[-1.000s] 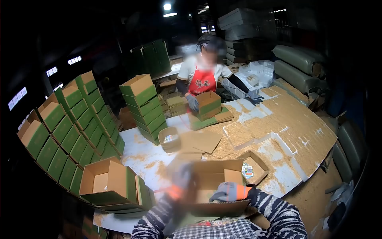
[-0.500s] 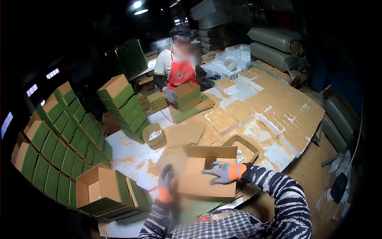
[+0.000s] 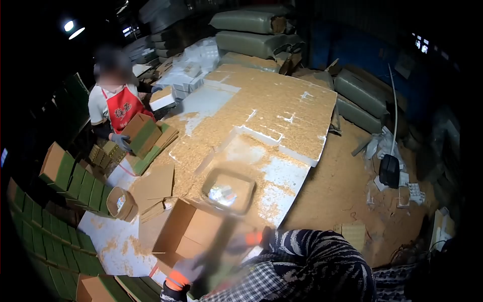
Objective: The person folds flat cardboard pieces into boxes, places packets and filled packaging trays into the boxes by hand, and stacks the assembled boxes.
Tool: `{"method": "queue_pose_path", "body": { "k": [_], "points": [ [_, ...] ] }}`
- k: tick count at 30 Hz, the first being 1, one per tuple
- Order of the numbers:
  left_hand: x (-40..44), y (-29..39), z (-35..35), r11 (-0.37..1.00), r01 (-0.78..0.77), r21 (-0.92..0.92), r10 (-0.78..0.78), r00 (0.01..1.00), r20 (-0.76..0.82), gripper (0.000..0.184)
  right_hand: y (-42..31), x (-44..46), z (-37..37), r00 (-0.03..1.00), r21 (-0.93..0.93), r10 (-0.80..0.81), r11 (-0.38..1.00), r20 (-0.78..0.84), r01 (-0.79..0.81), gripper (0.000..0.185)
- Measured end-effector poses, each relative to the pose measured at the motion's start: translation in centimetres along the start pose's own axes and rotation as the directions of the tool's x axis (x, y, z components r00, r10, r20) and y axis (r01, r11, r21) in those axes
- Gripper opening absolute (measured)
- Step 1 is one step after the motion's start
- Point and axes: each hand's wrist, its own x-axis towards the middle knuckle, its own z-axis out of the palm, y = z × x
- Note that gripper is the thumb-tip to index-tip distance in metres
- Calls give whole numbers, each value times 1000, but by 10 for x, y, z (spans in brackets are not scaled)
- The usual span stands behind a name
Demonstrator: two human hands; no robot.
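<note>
- The box (image 3: 177, 226) lies open on the surface (image 3: 115, 227), directly before the person's hands.
- The left hand (image 3: 190, 268), gloved with an orange cuff, is at the box's near side, its fingers bent; whether they pinch the cardboard cannot be told.
- The right hand (image 3: 244, 242) blurs at the box's right; its grip cannot be told.
- Beyond the box, a tray (image 3: 249, 193) holds colourfully printed packets (image 3: 222, 196), lettering unreadable.
- Left of the box, a tub (image 3: 130, 209) holds similar print, too small to read.
- Farther past the box, a co-worker's red apron (image 3: 122, 108) bears dark characters, not clearly legible.
</note>
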Motion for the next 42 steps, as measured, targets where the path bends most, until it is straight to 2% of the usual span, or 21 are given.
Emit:
{"method": "queue_pose_path", "body": {
  "k": [1, 2, 3, 5, 6, 7, 9, 10, 13, 15, 17, 20, 23, 26, 28, 29, 30, 31, 33, 38, 42],
  "points": [
    [1, 22, -5, 1000, -4, 10, 2, 989, 149, 52, -58, -10, -66, 906, -49, 404, 910, -124, -412, 42],
    [1, -18, 25, 992, -24, -123, 34, 996, 79, 55, -123, -18, -135, 642, -4, 732, 659, -226, -752, 43],
    [2, 7, -8, 983, 92, -158, -54, 972, 228, 52, -79, -57, -157, 514, 113, 539, 756, -667, -645, 46],
    [-19, -46, 11, 932, -291, 214, 313, 946, -77, 37, -56, -124, -240, 9, -26, -27, 763, -1000, -645, 55],
    [-8, -5, -14, 987, -112, -119, 88, 977, -193, 32, -43, -167, -273, -200, 40, -228, 558, -953, -829, 65],
    [3, 34, -40, 892, 50, -449, -167, 960, -224, 28, -13, -221, -298, -416, 241, -215, 554, -884, -797, 78],
    [16, 15, -34, 997, 2, 73, 49, 717, -696, 31, 45, -300, -326, -769, 732, -25, 286, -639, -618, 83],
    [15, -18, -22, 999, 37, -12, -33, 627, -778, 39, 86, -360, -329, -580, 620, 218, 281, -785, -733, 84],
    [17, -66, -11, 936, 100, -338, -348, 415, -841, 46, 81, -343, -330, -590, 629, 231, 395, -773, -669, 76],
    [17, -71, -5, 809, -56, -585, -520, 394, -758, 50, 62, -314, -317, -587, 534, 350, 828, -730, -171, 67],
    [20, -63, -5, 723, -22, -690, -581, 521, -625, 56, 22, -285, -304, -679, 590, 209, 705, -704, -394, 63],
    [20, -53, 2, 738, -25, -674, -546, 565, -619, 54, 6, -302, -283, -579, 565, 235, 659, -781, -496, 49],
    [22, -58, 8, 743, -47, -667, -524, 579, -625, 52, -77, -244, -264, -47, 224, 221, 915, -974, -335, 30],
    [18, -77, 21, 830, 2, -557, -448, 598, -665, 51, -172, -164, -272, 505, -327, -59, 825, -861, -460, 49],
    [17, -117, 44, 953, 233, -196, -302, 646, -701, 50, -204, -117, -279, 689, -538, -137, 736, -712, -410, 53],
    [18, -90, 30, 999, -4, -48, -37, 567, -823, 54, -224, -86, -280, 756, -609, -195, 727, -625, -317, 55],
    [27, -66, 19, 830, -198, -521, -354, 535, -767, 55, -232, -58, -276, 768, -554, -200, 800, -608, -231, 39],
    [32, -51, 13, 423, -381, -822, -595, 568, -569, 57, -240, -29, -269, 747, -320, -36, 917, -664, -240, 35],
    [28, -50, 19, 440, -365, -821, -618, 540, -571, 57, -257, 27, -251, 597, 374, 471, 881, -649, -288, 44],
    [37, -69, 33, 515, -226, -827, -673, 492, -553, 64, -227, 117, -183, 785, 118, 324, 943, -528, -310, 81],
    [19, -81, 45, 596, -448, -667, -568, 352, -744, 77, -162, 146, -147, 923, -150, 253, 940, -289, -305, 94]
  ]
}}
